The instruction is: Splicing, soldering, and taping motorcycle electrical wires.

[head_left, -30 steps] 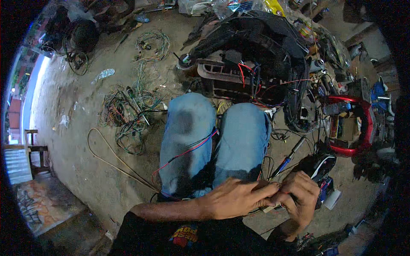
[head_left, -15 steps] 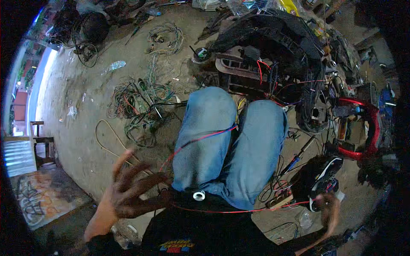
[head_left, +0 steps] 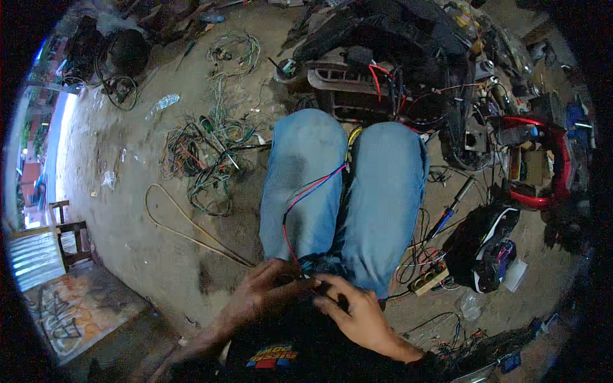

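Red wire [head_left: 288, 246] over my blue jeans [head_left: 386, 191], its lower end at my left grip [head_left: 263, 295] and right grip [head_left: 363, 314], pinching or not, I cannot tell

The thin red-and-blue wire [head_left: 289, 207] bends across the left trouser leg [head_left: 303, 143] from its inner edge. Its lower stretch, below a dark section, is red.

The left hand [head_left: 260, 297] and right hand [head_left: 359, 314] met low over the lap, fingertips close together where a thin red wire [head_left: 291, 242] ran down across the blue jeans [head_left: 303, 143]. Nearby, tangled wires [head_left: 195, 156] lay on the floor [head_left: 128, 210]
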`<state>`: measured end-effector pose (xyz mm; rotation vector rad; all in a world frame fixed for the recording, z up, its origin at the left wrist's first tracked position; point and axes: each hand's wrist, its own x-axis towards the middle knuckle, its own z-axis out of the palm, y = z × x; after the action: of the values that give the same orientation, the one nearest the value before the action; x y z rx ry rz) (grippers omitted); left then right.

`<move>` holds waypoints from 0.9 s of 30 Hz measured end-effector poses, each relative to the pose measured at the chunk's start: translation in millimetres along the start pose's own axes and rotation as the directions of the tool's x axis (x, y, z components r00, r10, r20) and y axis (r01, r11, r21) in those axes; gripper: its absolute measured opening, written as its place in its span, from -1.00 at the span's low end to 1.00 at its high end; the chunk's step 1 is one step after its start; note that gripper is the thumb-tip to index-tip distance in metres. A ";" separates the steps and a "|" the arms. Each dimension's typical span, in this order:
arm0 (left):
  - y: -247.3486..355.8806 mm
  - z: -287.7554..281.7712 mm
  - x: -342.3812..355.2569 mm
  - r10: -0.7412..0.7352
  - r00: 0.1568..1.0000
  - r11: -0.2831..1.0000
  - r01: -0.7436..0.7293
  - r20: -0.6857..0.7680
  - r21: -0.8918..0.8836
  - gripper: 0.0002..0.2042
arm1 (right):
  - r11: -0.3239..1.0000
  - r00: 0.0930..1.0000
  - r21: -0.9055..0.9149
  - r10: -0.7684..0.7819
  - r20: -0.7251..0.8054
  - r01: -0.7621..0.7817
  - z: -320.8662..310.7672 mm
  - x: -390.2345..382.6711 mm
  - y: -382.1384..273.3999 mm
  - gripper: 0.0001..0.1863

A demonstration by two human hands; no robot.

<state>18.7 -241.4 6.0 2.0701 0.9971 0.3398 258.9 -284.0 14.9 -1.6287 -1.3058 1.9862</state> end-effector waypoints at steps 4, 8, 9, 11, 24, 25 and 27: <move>16.5 54.3 -6.8 -0.431 0.866 0.765 0.200 -0.255 -0.613 -0.80 | 0.968 0.992 0.245 -0.031 -0.122 0.060 28.4 3.6 23.3 -0.66; 23.5 74.2 -18.9 -0.618 0.782 0.203 0.257 0.080 -0.945 -0.89 | 0.903 0.995 0.429 0.018 -0.100 0.026 46.1 1.0 51.9 -0.74; 21.4 71.4 -21.7 -0.626 0.764 0.176 0.335 0.157 -0.926 -0.89 | 0.907 0.996 0.422 0.034 -0.076 0.001 47.8 0.8 57.7 -0.75; 16.3 61.6 -23.5 -0.553 0.780 0.088 0.405 0.294 -0.910 -0.86 | 0.817 0.994 0.568 -0.066 -0.082 0.101 51.9 0.2 64.6 -0.74; -3.0 -11.8 42.4 -0.528 0.830 0.443 0.449 0.179 -0.776 -0.72 | 0.939 0.928 -0.007 -0.340 -0.153 0.344 32.0 36.8 32.6 -0.54; -0.4 -10.4 41.1 -0.535 0.841 0.516 0.404 0.083 -0.755 -0.73 | 0.902 0.877 -0.120 -0.431 -0.211 0.415 22.0 39.3 23.9 -0.55; 2.3 -9.8 37.9 -0.561 0.825 0.635 0.381 -0.063 -0.673 -0.76 | 0.822 0.734 -0.313 -0.567 -0.375 0.475 -3.1 35.2 3.1 -0.63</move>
<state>39.5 -208.5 10.5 1.0954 1.3274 0.5934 250.8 -260.3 -10.3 -1.4526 -1.5731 1.0868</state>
